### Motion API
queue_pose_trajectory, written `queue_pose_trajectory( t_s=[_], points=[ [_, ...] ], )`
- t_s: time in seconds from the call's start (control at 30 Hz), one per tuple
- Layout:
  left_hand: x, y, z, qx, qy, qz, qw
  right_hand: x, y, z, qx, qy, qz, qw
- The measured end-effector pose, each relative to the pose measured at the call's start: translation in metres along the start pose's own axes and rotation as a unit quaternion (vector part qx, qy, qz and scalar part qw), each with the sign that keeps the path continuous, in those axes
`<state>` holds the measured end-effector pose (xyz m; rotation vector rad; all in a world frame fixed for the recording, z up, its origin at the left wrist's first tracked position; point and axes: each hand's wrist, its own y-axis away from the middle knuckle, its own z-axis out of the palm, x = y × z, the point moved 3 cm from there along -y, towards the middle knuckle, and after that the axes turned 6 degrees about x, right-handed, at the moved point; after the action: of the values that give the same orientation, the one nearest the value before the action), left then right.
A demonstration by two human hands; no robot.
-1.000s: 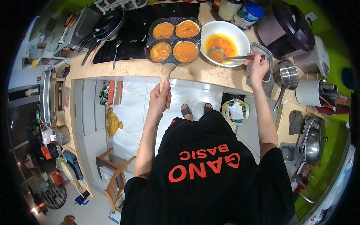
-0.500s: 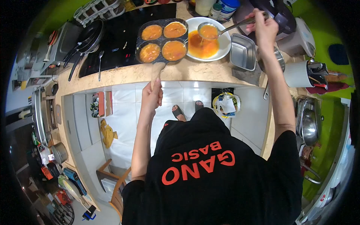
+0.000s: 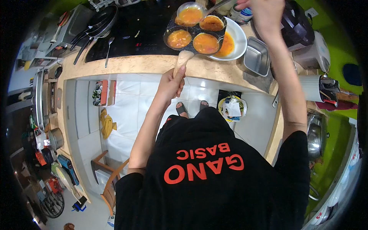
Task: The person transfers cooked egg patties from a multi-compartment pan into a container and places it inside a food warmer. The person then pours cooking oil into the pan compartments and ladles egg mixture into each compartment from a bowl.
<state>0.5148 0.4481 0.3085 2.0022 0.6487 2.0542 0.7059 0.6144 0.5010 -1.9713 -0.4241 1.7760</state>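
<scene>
My left hand grips the wooden handle of a black pan with four round wells. Orange egg mixture shows in the wells. The pan overlaps the left side of a white bowl, which holds more orange liquid. My right hand, slightly blurred and cut by the top edge, is closed around a metal ladle. The ladle's cup, with orange liquid in it, is over the pan's far left well and hides most of it.
Black cooktop lies left of the pan, with a fork and stacked frying pans beyond it. A steel container stands right of the bowl. A dark cooker is at the back right.
The pan has shifted right and now overlaps the bowl. My right hand has carried the filled ladle left, from above the bowl to over the pan's far left well.
</scene>
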Motion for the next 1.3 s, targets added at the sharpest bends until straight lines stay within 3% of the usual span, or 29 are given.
queue_pose_trajectory(
  t_s=[0.03,0.17,0.23,0.33,0.43,0.6,0.7,0.73,0.77,0.8,0.9,1.03,1.3],
  points=[
    [0.005,0.003,0.003,0.003,-0.006,-0.014,1.000,0.003,0.013,0.008,-0.016,0.013,0.006,1.000],
    [0.020,0.010,0.007,-0.002,-0.010,-0.026,1.000,0.043,0.063,0.034,-0.064,0.159,-0.280,0.944],
    [0.027,0.012,0.005,-0.004,-0.002,-0.026,1.000,0.046,0.076,0.035,-0.089,0.146,-0.290,0.942],
    [0.029,0.012,0.005,-0.011,0.009,-0.026,1.000,0.033,0.086,0.024,-0.093,0.096,-0.414,0.900],
    [0.031,0.016,0.004,-0.006,0.003,-0.024,1.000,0.026,0.092,0.018,-0.107,0.084,-0.422,0.896],
    [0.028,0.013,0.003,0.001,-0.019,-0.006,1.000,0.040,0.107,0.024,-0.138,0.074,-0.385,0.910],
    [0.021,0.015,0.002,0.008,-0.020,0.004,1.000,0.050,0.108,0.025,-0.103,0.047,-0.295,0.949],
    [0.019,0.014,0.001,0.012,-0.022,0.000,1.000,0.061,0.103,0.023,-0.050,-0.055,-0.126,0.989],
    [0.019,0.013,0.001,0.016,-0.022,-0.002,1.000,0.072,0.099,0.022,0.003,-0.155,0.046,0.987],
    [0.019,0.012,0.002,0.016,-0.022,-0.001,1.000,0.074,0.093,0.018,0.055,-0.198,0.101,0.973],
    [0.016,0.014,-0.001,0.021,-0.028,0.012,0.999,0.087,0.069,-0.003,0.096,-0.310,0.141,0.935],
    [0.013,0.013,-0.004,0.027,-0.011,0.002,1.000,0.091,0.053,-0.044,0.158,-0.304,0.180,0.922],
    [-0.005,0.017,-0.017,0.019,0.009,0.018,1.000,0.092,0.064,-0.123,0.280,-0.218,0.098,0.930]
  ],
)
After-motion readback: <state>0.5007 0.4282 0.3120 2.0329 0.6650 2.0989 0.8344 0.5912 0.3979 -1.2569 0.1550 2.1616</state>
